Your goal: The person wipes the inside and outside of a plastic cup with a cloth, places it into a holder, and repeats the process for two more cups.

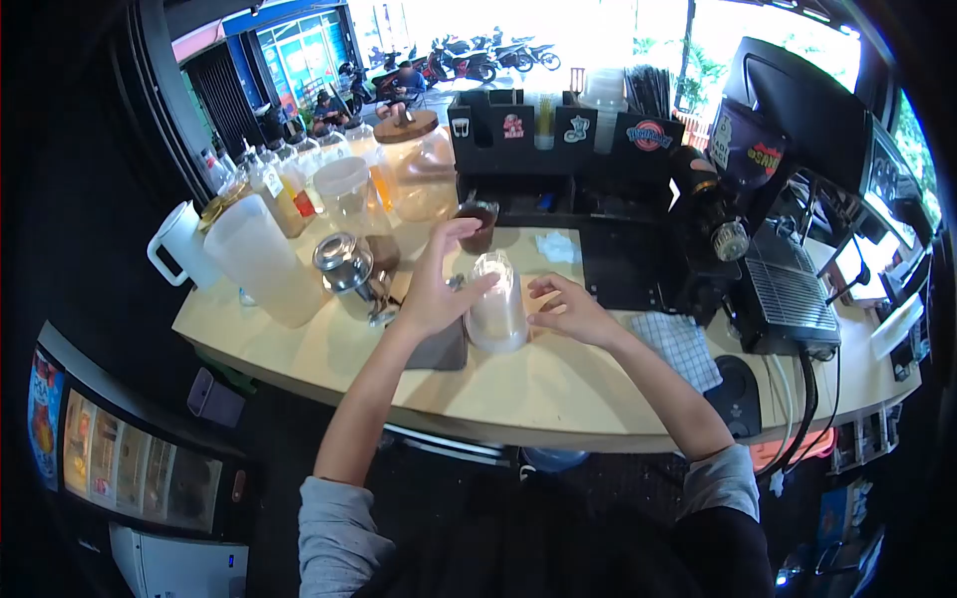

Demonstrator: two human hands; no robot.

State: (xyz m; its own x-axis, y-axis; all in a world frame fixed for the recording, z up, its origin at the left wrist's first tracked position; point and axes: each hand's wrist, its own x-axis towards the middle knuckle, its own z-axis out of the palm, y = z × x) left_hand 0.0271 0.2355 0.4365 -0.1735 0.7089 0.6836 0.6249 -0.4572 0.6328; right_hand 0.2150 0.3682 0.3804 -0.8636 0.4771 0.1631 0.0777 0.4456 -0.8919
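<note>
A clear plastic cup or container (498, 317) stands on the light wooden counter (538, 399), with something bright and shiny at its top. My left hand (437, 284) is at its left side, fingers apart, the thumb near its upper part. On the right, my right hand (570, 309) has its fingers spread and curved beside the container, holding nothing. Just behind my left fingers is a small glass of dark brown liquid (478, 235). A dark grey mat (439, 349) lies under my left wrist.
Left are a frosted pitcher (261, 261), a metal drip filter (344, 261), a large jar (417, 174) and several bottles. Right are a checked cloth (678, 349), a grinder (728, 189) and an espresso machine (788, 299). A black organizer (558, 130) stands behind.
</note>
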